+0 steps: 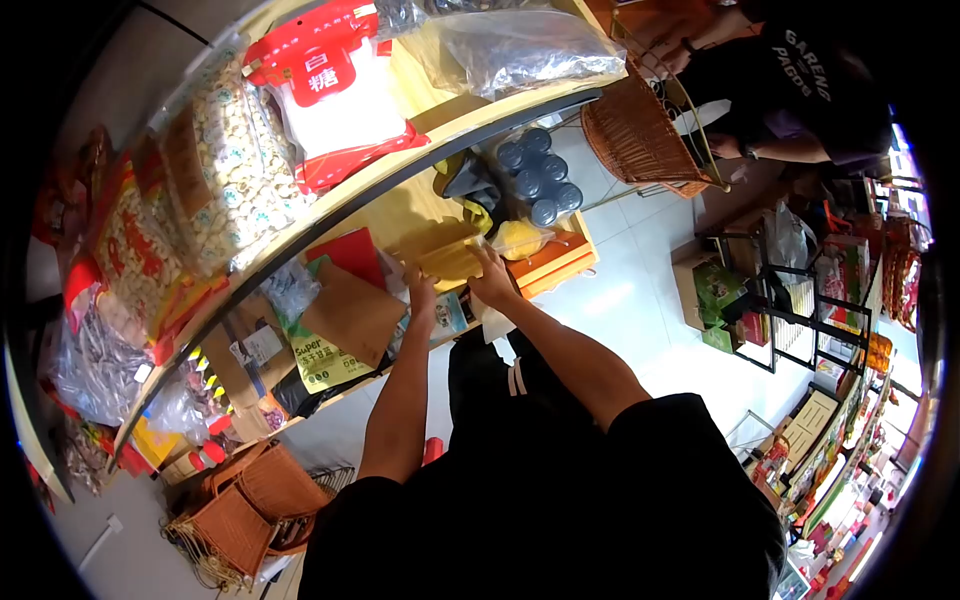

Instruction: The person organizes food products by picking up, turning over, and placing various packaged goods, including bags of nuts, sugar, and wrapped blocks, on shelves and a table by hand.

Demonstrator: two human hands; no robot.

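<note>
Through the head camera I look down on two bare forearms reaching into a pale wooden lower shelf (372,212). The left hand (420,288) and right hand (491,280) hold opposite ends of a flat golden-yellow piece (448,262), its material unclear; it spans the gap between them over the shelf. Each hand's fingers look clamped on its end, though the far fingertips are hidden. Just left lies a bent brown cardboard sheet (350,316); beyond the right hand are a small yellow packet (521,239) and a cluster of dark grey, round-topped containers (541,176). To handle it well, I would hold both ends level, pull evenly, and give the cardboard and packet room.
</note>
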